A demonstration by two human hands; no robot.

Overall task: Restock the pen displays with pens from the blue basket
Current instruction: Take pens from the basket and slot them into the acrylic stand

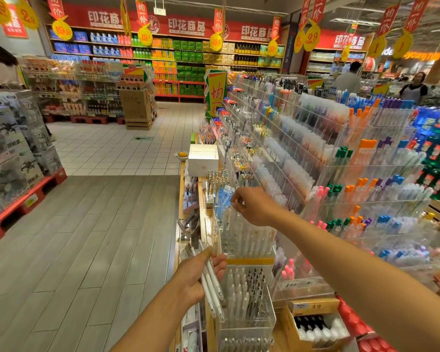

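My left hand [201, 273] holds a small bundle of white pens [211, 283], their tips pointing down and toward me, just left of the clear acrylic pen displays [249, 240]. My right hand [252, 205] reaches over the upper display compartment, its fingertips pinching the top of a white pen [233, 219] that stands among the others there. A lower clear compartment [247, 295] holds more white and dark pens. No blue basket is in view.
Tiered acrylic racks of coloured pens [353, 174] fill the right side. A white open box [203, 158] sits on the counter further along. An open carton of dark-capped items [318, 323] lies at lower right. Grey floor [87, 237] stretches left; two people [414, 88] stand far right.
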